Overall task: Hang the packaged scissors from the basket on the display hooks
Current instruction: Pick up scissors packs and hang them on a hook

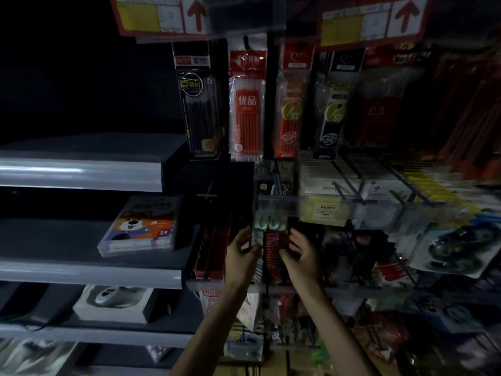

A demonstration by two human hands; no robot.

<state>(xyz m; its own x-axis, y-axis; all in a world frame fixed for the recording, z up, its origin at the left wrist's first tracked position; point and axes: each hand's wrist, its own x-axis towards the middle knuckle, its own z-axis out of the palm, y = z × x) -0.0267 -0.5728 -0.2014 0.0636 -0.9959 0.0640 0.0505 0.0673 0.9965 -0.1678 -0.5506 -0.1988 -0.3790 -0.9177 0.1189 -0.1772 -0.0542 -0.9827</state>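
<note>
Forearms rise from the bottom edge, both bare, dim light. Left hand (242, 253) is up at the hook rows, thumb and fingers curled on the lower left edge of the packaged scissors (267, 222); the pack is pale with teal handle loops and sits just above and between the two hands, its top part behind a clear rail (352, 210). Right hand (301, 255) is just right of the left, fingers curled toward it; can't tell if it grips anything. Red packs (272, 253) hang in rows between and behind the hands. Left of the left hand, grey shelf (89, 270) with a marker box (141, 229) showing a cartoon dog; below it a white box (113, 301) with a mouse. Right of the right hand, blurred packs, unreadable. Above the hands hang a red-and-white pen pack (246, 104) and, to its left, a black pencil pack (199, 104). Farthest up, price tags (162, 14) with red arrows.
</note>
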